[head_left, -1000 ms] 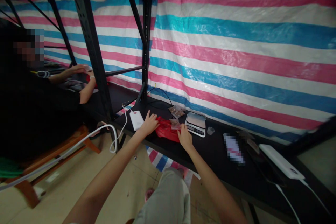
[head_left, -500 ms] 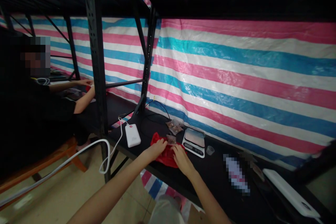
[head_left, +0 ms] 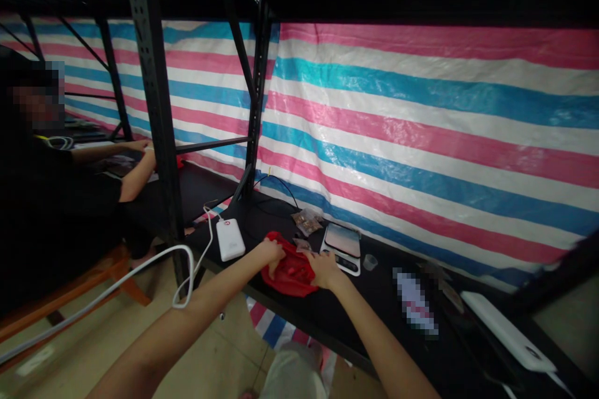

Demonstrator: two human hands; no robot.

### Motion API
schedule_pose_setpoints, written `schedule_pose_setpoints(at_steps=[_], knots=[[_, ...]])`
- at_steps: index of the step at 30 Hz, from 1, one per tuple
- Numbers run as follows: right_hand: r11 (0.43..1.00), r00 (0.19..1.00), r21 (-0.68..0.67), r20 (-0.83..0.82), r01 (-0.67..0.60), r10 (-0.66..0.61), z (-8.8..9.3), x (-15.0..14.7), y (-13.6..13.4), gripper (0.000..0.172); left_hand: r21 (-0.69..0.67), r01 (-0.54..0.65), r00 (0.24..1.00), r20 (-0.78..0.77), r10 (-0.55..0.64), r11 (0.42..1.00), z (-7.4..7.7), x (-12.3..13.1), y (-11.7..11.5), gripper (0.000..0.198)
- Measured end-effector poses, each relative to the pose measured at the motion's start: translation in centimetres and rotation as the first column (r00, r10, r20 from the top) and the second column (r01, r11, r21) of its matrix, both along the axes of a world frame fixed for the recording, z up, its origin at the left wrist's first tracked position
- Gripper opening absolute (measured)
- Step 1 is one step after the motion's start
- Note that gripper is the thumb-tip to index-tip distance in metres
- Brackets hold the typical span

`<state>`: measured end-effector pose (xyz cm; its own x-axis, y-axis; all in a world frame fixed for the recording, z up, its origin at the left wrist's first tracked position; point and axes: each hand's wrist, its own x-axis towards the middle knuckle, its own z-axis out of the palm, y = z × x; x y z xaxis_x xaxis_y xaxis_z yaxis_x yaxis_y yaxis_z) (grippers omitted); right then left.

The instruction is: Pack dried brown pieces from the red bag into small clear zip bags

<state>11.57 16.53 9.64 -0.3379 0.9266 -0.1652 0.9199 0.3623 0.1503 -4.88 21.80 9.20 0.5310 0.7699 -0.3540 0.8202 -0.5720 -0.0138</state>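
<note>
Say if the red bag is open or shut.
Open: left hand and right hand hold the red bag spread, its inside showing.

A: What carries the things?

B: Black shelf (head_left: pixel 374 293); flat top.

A: On it, left to right?

B: 1 white power bank (head_left: pixel 230 240); 1 red bag (head_left: pixel 291 277), gaping, near the front edge; clear packaging (head_left: pixel 307 222), brown contents, behind the bag; 1 white scale (head_left: pixel 343 242) right of the packaging; 1 small clear cup (head_left: pixel 370 262) just beside the scale.

A: Farther right?

B: 1 pixelated item (head_left: pixel 415 302); 1 long white device (head_left: pixel 508 331).
</note>
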Motion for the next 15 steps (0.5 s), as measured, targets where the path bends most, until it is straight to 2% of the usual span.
schedule_pose_setpoints(at_steps=[3, 5, 6, 10, 13, 15], knots=[[0.999, 0.999, 0.025, -0.033, -0.035, 0.036, 0.4, -0.6, 0.0, 0.054, 0.071, -0.003, 0.999, -0.04, 0.005, 0.998, 0.7, -0.1, -0.7, 0.033], [0.998, 0.998, 0.043, -0.057, -0.035, 0.037, 0.3, -0.4, -0.2, 0.045, 0.117, -0.02, 0.999, -0.038, 0.024, 0.993, 0.7, -0.5, -1.2, 0.03], [0.999, 0.998, 0.039, -0.057, -0.028, 0.031, 0.1, -0.1, -0.3, 0.043, 0.114, -0.034, 0.998, -0.045, 0.039, 0.993, 0.6, -0.7, -1.3, 0.035], [0.995, 0.997, 0.093, -0.07, 0.02, -0.014, -0.2, 1.4, -0.5, 0.05, 0.019, -0.084, 0.99, -0.113, 0.086, 0.996, -0.2, -1.4, -1.3, 0.082], [0.984, 0.996, 0.178, -0.089, 0.027, -0.011, 0.3, 2.1, -0.5, 0.048, -0.02, -0.162, 0.969, -0.194, 0.155, 0.987, -0.5, -1.0, -1.3, 0.087], [0.973, 0.995, 0.231, -0.096, 0.008, 0.015, 1.0, 2.1, -0.5, 0.044, 0.012, -0.154, 0.962, -0.228, 0.152, 0.988, -0.3, -0.4, -1.5, 0.085]])
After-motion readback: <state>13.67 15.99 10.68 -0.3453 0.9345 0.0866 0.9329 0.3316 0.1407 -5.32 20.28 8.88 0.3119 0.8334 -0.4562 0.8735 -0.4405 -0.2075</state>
